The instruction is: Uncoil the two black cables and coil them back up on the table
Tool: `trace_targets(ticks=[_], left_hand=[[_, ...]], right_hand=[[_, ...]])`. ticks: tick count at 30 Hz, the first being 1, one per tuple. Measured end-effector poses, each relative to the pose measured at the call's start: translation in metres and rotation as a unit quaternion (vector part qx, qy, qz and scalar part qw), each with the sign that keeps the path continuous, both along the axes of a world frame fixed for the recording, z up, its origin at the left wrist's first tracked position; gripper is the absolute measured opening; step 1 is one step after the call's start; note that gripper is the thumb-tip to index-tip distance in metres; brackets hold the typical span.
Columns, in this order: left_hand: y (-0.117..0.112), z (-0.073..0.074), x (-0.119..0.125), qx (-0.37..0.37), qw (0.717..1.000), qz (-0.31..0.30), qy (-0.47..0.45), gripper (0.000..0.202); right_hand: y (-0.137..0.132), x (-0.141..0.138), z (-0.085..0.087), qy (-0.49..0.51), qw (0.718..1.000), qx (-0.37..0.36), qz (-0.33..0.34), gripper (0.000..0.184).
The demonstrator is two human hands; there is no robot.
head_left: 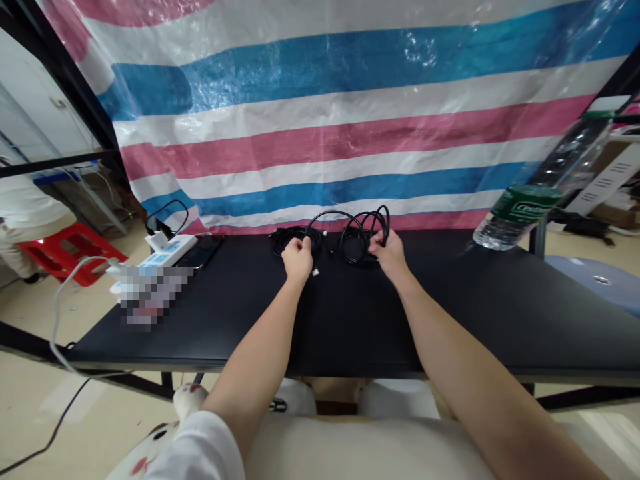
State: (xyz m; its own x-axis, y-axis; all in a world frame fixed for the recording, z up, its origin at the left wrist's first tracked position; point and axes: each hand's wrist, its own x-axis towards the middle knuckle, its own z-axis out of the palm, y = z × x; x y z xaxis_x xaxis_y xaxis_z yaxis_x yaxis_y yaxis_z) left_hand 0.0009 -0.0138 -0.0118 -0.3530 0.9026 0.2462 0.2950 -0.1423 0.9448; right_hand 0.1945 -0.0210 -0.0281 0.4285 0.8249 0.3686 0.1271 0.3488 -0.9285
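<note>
A striped plastic sheet [350, 143] in white, blue and pink hangs along the far edge of the table, creased and shiny in places. The table [240, 313] itself has a smooth black top. Beyond its left end, on the floor, stands a red stool [65, 250] with a seated person [33, 207], only partly in view. A clear water bottle [530, 193] with a green label stands near the table's far right corner, appearing tilted. At the table's left end lies a white power strip [167, 253], its near part hidden by a pixelated patch. A dark phone [205, 252] lies flat on the table just beside the strip.

Near the middle of the table's far edge is black cable: a thick coil [280, 243] lies on the left, and looser loops [353, 259] are on the right, with a strand arching between the two sides. The left hand [298, 261] is above the table at the coil, thumb and fingers closed in a pinch on the strand. The right hand [393, 257] has its fingers curled closed round the loops, some of which stick up above it. A white plug end [315, 271] shows on the table just beside the left hand.
</note>
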Motion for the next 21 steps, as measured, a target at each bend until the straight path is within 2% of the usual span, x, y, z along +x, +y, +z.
trace_targets(ticks=[2, 4, 6, 8, 9, 10, 13, 14, 16, 19, 21], left_hand=[[0.000, -0.002, 0.001, 0.004, 1.000, 0.005, 0.000, 0.041], [0.001, -0.003, 0.002, 0.012, 0.999, -0.015, -0.028, 0.040], [0.002, -0.004, 0.004, 0.007, 0.996, -0.055, -0.074, 0.034], [0.002, -0.006, 0.009, -0.015, 0.988, -0.104, -0.113, 0.019], [0.002, -0.007, 0.012, -0.028, 0.983, -0.131, -0.125, 0.009], [0.001, -0.008, 0.015, -0.041, 0.978, -0.158, -0.130, 0.011], [-0.005, -0.011, 0.023, -0.069, 0.959, -0.241, -0.132, 0.041], [-0.006, -0.012, 0.025, -0.077, 0.952, -0.267, -0.130, 0.045], [-0.009, -0.013, 0.025, -0.087, 0.940, -0.308, -0.119, 0.037], [-0.007, -0.010, 0.019, -0.049, 0.946, -0.301, -0.110, 0.016], [-0.005, -0.007, 0.015, -0.010, 0.956, -0.261, -0.132, 0.017]], right_hand=[[-0.003, -0.005, 0.000, -0.068, 0.998, 0.002, 0.012, 0.052], [-0.003, -0.008, 0.000, -0.087, 0.996, -0.010, -0.016, 0.047], [-0.002, -0.008, 0.001, -0.024, 0.998, -0.011, -0.053, 0.047], [-0.001, -0.005, 0.004, 0.076, 0.996, 0.002, -0.045, 0.046], [-0.001, -0.003, 0.006, 0.120, 0.993, 0.009, -0.018, 0.044], [-0.002, -0.001, 0.008, 0.152, 0.988, 0.012, 0.019, 0.043], [-0.006, -0.001, 0.011, 0.183, 0.974, 0.004, 0.132, 0.044], [-0.008, -0.003, 0.012, 0.182, 0.971, 0.000, 0.157, 0.048], [-0.010, -0.008, 0.011, 0.169, 0.967, -0.009, 0.191, 0.057], [-0.010, -0.015, 0.009, 0.112, 0.973, -0.018, 0.202, 0.060], [-0.009, -0.017, 0.006, 0.050, 0.982, -0.019, 0.180, 0.054]])
